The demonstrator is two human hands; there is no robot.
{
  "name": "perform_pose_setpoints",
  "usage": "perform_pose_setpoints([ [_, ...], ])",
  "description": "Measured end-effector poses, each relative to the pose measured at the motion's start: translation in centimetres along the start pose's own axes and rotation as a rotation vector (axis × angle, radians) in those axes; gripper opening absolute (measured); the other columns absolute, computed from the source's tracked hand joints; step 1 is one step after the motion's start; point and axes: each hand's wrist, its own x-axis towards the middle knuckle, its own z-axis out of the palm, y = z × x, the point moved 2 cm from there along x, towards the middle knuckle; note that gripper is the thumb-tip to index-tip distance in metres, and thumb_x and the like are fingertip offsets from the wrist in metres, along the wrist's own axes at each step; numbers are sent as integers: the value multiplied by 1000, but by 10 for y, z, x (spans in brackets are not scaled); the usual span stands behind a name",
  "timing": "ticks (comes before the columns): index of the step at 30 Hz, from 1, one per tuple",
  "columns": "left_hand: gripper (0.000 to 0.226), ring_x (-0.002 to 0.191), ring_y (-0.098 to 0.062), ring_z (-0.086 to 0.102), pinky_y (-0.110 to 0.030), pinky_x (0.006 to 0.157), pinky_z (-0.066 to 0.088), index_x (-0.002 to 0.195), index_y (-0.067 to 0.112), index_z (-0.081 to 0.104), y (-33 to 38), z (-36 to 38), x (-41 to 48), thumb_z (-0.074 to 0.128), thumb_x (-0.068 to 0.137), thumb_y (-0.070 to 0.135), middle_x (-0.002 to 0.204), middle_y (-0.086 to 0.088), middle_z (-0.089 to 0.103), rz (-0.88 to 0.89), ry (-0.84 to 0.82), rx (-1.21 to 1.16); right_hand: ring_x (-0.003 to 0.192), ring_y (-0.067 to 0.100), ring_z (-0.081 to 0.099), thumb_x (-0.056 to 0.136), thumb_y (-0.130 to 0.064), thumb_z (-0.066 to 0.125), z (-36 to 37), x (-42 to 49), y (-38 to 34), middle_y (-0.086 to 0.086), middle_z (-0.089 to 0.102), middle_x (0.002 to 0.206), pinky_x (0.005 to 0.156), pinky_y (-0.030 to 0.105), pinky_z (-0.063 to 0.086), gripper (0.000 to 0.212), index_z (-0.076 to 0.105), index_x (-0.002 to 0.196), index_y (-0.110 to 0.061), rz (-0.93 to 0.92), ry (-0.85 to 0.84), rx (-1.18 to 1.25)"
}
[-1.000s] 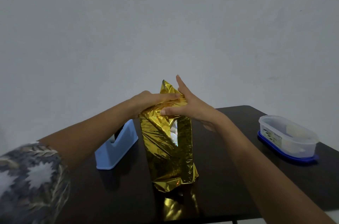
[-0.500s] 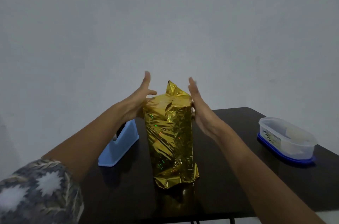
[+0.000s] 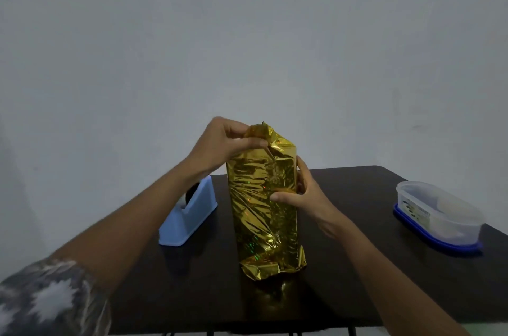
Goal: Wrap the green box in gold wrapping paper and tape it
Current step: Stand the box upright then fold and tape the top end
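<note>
**Top end of the gold parcel being folded in**

Head view. The tall box wrapped in crinkled gold foil paper [image 3: 264, 203] stands upright on its short end, near the middle of the dark brown table [image 3: 357, 267]. No green is visible anywhere, so the box itself is fully covered. I think it stands this way so that the open top end of the paper faces up and both hands can reach it.

The left hand [image 3: 222, 147] is at the top left corner of the parcel. Its fingers are curled closed and pinch the loose gold flap there, probably to pull it over the end of the box. The right hand [image 3: 305, 198] is lower, on the right side at about mid height. It is half closed around the edge, thumb on the near face and fingers behind, and it seems to steady the parcel so it does not tip while the flap is pulled.

The light blue plastic tape dispenser [image 3: 189, 214] stands just left of the parcel, close at hand for the taping step. The clear plastic container with a blue lid under it [image 3: 437, 214] is well apart, at the right edge of the table.

Half a second ago both hands were open and flat, one on each side of the top and not holding anything. Now the left has closed on the flap, and the right has dropped down the side to grip the body. The parcel stands at the same place.
</note>
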Motion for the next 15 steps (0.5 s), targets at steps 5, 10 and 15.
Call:
perform_pose_setpoints([
  [5, 19, 55, -7, 62, -19, 56, 47, 62, 18, 74, 11, -3, 20, 74, 76, 7, 57, 3, 68, -92, -57, -15, 117, 2, 49, 41, -51, 87, 1, -3, -1, -20, 46, 126, 92, 23, 46, 121, 20, 142, -41, 21, -13, 10],
  [10, 17, 63, -19, 61, -26, 59, 49, 78, 4, 74, 9, -8, 27, 77, 72, 20, 70, -12, 66, -205, -111, 2, 121, 8, 48, 38, -52, 86, -1, -3, 0, -21, 45, 124, 89, 21, 45, 125, 17, 141, -40, 19, -47, 5],
  [15, 15, 66, -12, 67, -20, 59, 54, 86, 6, 75, 21, -17, 32, 75, 75, 16, 75, -6, 73, -189, -117, 41, 136, 14, 32, 32, -75, 78, -1, -6, -6, -13, 33, 143, 103, 29, 37, 136, 9, 145, -41, 13, -54, -26],
])
